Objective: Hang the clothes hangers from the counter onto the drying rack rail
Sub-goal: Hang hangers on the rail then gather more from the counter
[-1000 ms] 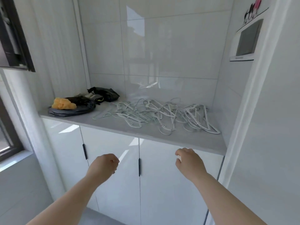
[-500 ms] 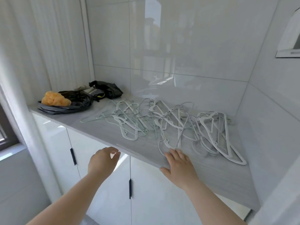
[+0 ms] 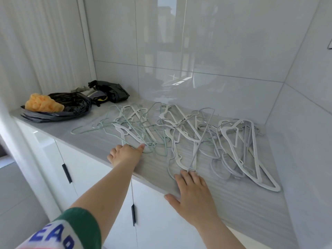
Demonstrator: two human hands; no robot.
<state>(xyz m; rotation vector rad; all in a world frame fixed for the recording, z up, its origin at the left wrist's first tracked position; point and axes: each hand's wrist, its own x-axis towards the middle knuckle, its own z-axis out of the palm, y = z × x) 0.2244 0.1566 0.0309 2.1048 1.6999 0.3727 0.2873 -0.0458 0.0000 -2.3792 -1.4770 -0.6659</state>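
Here, tangled clothes hangers (image 3: 185, 123) lie across the grey counter (image 3: 242, 203). The right hand (image 3: 192, 191) rests flat, its straight fingertips touching a hanger's near end. The left hand (image 3: 124, 155) has curled fingers and its thumb against a green hanger; whether it grasps cannot be told.

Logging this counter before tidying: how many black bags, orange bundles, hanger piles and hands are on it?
Black bags: 2
Orange bundles: 1
Hanger piles: 1, too tangled to count single hangers
Hands: 2, left hand and right hand, both touching hangers
Total: 6
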